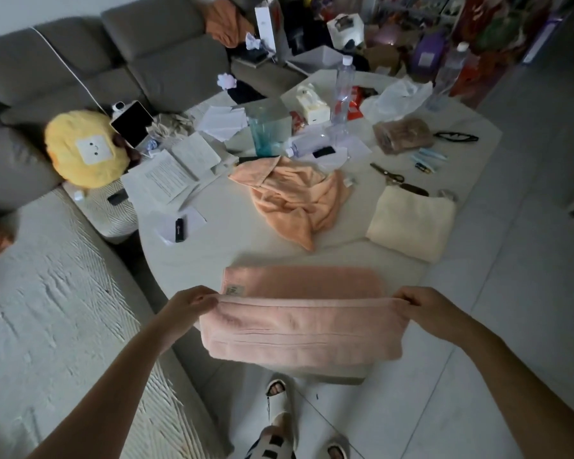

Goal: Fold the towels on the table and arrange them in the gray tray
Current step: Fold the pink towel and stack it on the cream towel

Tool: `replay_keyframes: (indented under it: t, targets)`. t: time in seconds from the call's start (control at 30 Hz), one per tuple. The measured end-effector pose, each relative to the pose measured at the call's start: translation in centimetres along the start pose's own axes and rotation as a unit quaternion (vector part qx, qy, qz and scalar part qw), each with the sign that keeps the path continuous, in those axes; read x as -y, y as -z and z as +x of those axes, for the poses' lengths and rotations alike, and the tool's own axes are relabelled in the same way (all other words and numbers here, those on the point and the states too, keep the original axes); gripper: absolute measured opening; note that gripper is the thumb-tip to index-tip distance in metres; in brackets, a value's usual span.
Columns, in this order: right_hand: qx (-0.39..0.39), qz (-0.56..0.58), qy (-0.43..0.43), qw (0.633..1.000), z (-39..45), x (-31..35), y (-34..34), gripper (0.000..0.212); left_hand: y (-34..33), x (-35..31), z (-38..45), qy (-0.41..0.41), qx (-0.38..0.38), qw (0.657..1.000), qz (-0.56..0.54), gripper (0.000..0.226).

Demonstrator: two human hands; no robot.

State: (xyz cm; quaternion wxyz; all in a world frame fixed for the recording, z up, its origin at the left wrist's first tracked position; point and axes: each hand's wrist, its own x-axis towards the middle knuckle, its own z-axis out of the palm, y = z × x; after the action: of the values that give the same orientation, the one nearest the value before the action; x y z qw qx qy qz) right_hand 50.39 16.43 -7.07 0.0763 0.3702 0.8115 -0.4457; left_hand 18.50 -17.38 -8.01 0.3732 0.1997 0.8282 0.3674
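I see the white worktop (212, 260); pink towel (305, 329) half on its near edge, half lifted. Orange towel (295, 200) crumpled mid-worktop; cream towel (411, 223) folded right. Left hand (193, 304) and right hand (418, 304) pinch the pink fold's ends.

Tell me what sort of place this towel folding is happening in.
Most likely a home living room. A gray sofa with a yellow plush toy on it stands beside a white table cluttered with papers, plastic bottles and a tissue box. The floor is pale tile.

Home living rm: sofa (130, 61), cluttered table (232, 233).
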Motion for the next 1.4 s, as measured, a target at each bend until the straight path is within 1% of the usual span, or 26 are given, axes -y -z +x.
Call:
replay_keyframes:
  t: [0.07,0.13,0.2,0.27,0.33,0.4,0.53,0.6,0.7,0.8,0.87,1.03,1.07,1.17,1.23,1.3,1.33,1.37,1.4]
  targets:
    - [-0.047,-0.019,-0.003,0.999,2.5,0.0,-0.8,0.017,-0.6,0.2,2.4,-0.001,-0.029,0.999,-0.03,0.012]
    - [-0.091,-0.03,-0.011,0.995,5.6,-0.2,-2.1,0.016,-1.4,0.6,5.3,-0.017,-0.077,0.997,-0.027,0.011]
    - [-0.127,-0.027,-0.036,0.991,8.5,-0.6,-3.5,0.013,-2.2,1.0,8.1,-0.015,-0.118,0.992,-0.046,0.008]
    - [-0.153,-0.011,-0.06,0.986,10.8,-1.1,-4.6,0.012,-3.0,1.5,10.7,-0.01,-0.142,0.988,-0.062,0.009]
    - [-0.183,0.009,-0.08,0.98,12.1,-1.4,-5.4,0.014,-3.9,2.0,12.5,-0.007,-0.158,0.986,-0.042,0.014]
    - [-0.219,0.023,-0.084,0.972,12.7,-1.4,-6.1,0.018,-4.6,2.4,13.5,-0.005,-0.176,0.984,0.0,0.017]
    - [-0.281,0.072,-0.055,0.955,12.6,-0.9,-7.1,0.022,-5.5,2.7,14.2,-0.003,-0.222,0.975,0.013,0.016]
    - [-0.285,0.085,-0.053,0.953,12.7,-0.7,-7.3,0.023,-5.7,2.7,14.1,-0.001,-0.234,0.972,0.016,0.015]
    - [-0.287,0.106,-0.067,0.95,13.0,-0.3,-7.6,0.023,-5.8,2.7,13.9,-0.001,-0.231,0.972,0.04,0.015]
    - [-0.321,0.122,-0.066,0.937,13.4,0.1,-7.7,0.02,-5.4,2.4,14.1,-0.023,-0.243,0.969,0.034,0.014]
    - [-0.325,0.116,-0.063,0.936,13.5,0.1,-8.0,0.018,-5.5,2.3,14.1,-0.041,-0.248,0.967,0.033,0.015]
    - [-0.368,0.108,-0.026,0.923,14.3,0.4,-8.1,0.019,-5.9,3.3,14.9,-0.046,-0.27,0.962,0.002,0.015]
    - [-0.368,0.101,-0.03,0.924,14.5,0.3,-8.1,0.019,-6.0,3.6,15.0,-0.042,-0.268,0.962,0.015,0.016]
    - [-0.334,0.06,-0.073,0.938,14.7,-0.5,-8.9,0.021,-6.8,3.9,15.2,-0.048,-0.243,0.966,0.074,0.021]
    - [-0.342,0.032,-0.102,0.933,15.0,0.1,-9.2,0.024,-6.9,3.3,15.0,-0.055,-0.24,0.966,0.081,0.023]
    - [-0.377,-0.052,-0.121,0.917,15.2,1.7,-9.9,0.036,-6.9,3.2,14.4,-0.086,-0.267,0.953,0.115,0.032]
    - [-0.385,-0.086,-0.102,0.913,15.0,3.0,-10.8,0.045,-7.0,3.2,13.8,-0.115,-0.278,0.941,0.153,0.039]
    - [-0.374,-0.111,-0.057,0.919,14.7,4.4,-12.2,0.052,-7.3,3.3,12.9,-0.16,-0.271,0.929,0.193,0.044]
    - [-0.342,-0.133,0.003,0.93,14.2,6.1,-14.0,0.058,-8.0,3.3,12.0,-0.211,-0.242,0.92,0.224,0.049]
